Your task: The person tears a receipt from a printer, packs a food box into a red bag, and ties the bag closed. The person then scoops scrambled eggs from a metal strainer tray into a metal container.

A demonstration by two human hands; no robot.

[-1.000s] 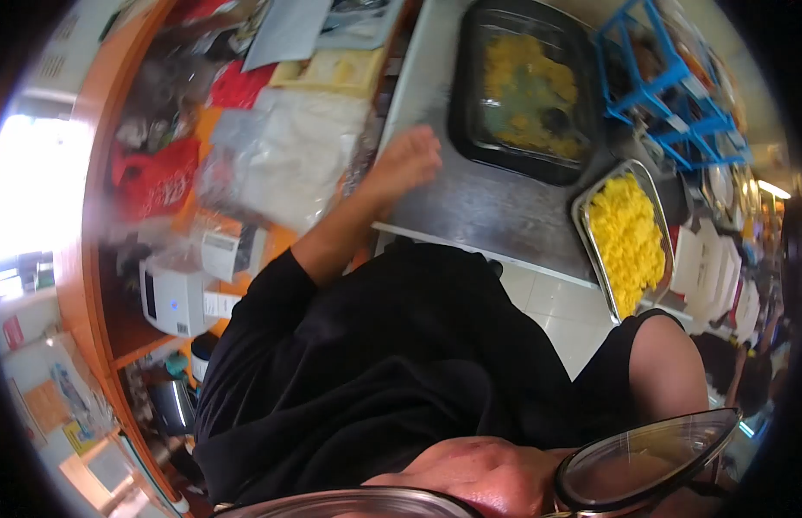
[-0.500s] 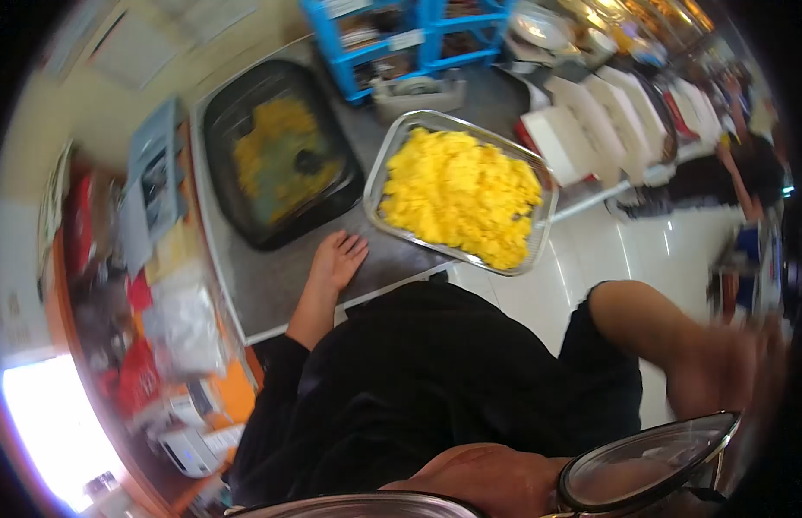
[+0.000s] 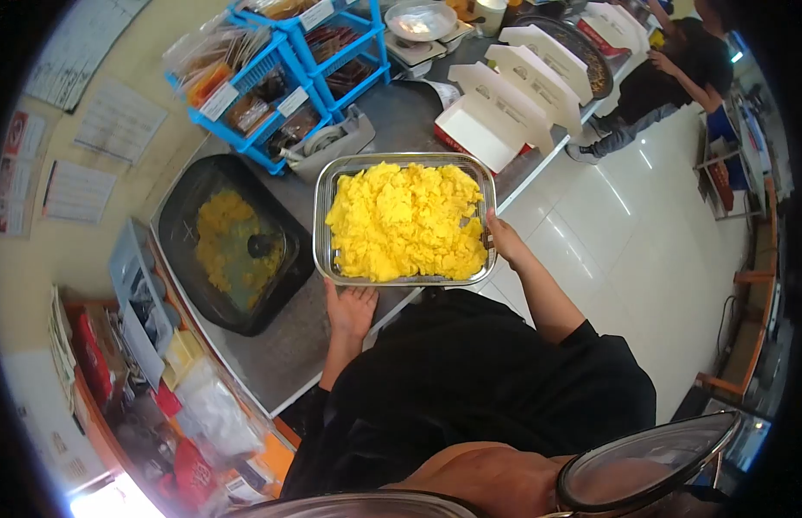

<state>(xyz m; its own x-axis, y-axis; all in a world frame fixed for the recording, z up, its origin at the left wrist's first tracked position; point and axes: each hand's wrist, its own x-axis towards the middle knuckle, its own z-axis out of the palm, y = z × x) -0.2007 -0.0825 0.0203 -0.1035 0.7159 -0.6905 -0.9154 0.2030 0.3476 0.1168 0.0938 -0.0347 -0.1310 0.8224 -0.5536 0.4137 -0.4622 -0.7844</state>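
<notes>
A clear rectangular container [image 3: 320, 226] full of yellow scrambled egg [image 3: 405, 223] is in front of me at the counter's edge. At its right side, my right hand [image 3: 503, 238] grips the rim. My left hand [image 3: 351, 311] is at the near left corner with its fingers spread, the thumb touching or close to the container. Left of the container stands a black pan [image 3: 172, 233] with yellow bits and greenish liquid in it, and a dark round object lies inside.
Blue baskets [image 3: 284, 104] with packets and a tape dispenser [image 3: 336, 142] stand behind. Open white boxes [image 3: 483, 129] line the counter [image 3: 284, 367] at the back right. A person [image 3: 677, 65] is beyond them. Shelves with bags [image 3: 215, 414] are at the lower left.
My right hand has come in from the far right and taken hold of the container's right side. My left hand has moved to its near left corner. The view has turned right.
</notes>
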